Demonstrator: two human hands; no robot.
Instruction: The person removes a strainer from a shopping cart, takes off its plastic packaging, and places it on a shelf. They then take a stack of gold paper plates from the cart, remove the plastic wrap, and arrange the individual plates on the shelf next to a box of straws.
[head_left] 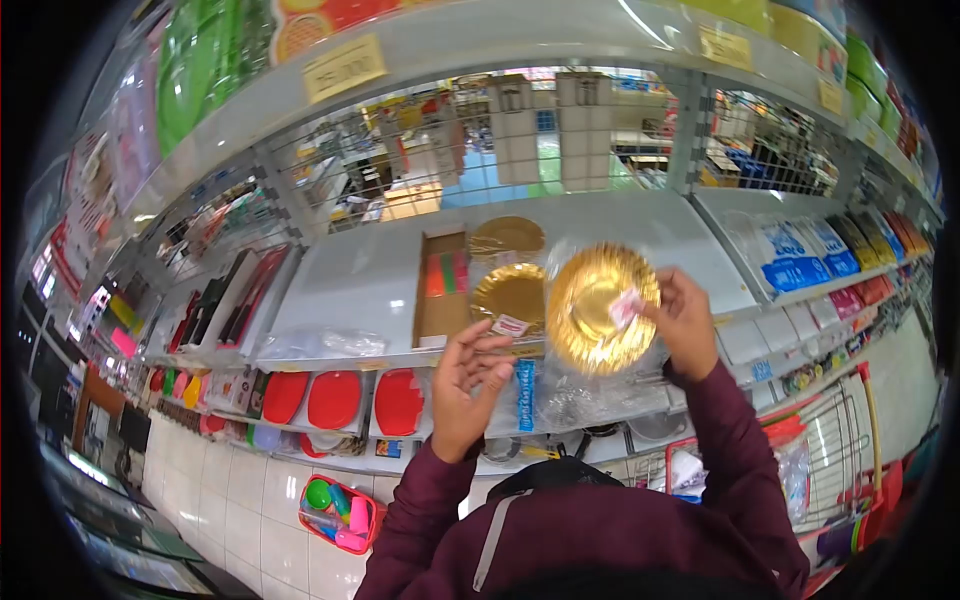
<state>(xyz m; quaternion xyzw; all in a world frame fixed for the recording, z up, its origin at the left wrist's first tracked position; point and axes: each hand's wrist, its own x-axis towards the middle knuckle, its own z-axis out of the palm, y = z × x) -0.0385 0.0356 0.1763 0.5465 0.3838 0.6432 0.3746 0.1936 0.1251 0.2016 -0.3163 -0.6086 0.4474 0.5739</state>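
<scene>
My right hand [687,325] pinches the right edge of a shiny gold plate [582,325] with a crimped rim, held up in front of the shelf. Clear plastic wrap surrounds this plate, and a pink-and-white label [627,308] is on it. Fingers apart and holding nothing, my left hand [465,390] hovers at the shelf's front edge. Just beyond its fingertips lies a second gold plate [510,290] with a similar label. Behind that one is a duller gold plate [507,238]. An open cardboard box [432,315] with colored pieces inside stands to their left.
The grey shelf [350,260] has a wire mesh back. Blue-and-white packets [790,255] fill the right bay. Red plates [335,400] stand on the tier below. A red basket [340,512] of plastic items sits on the floor, and a shopping cart [820,450] is at my right.
</scene>
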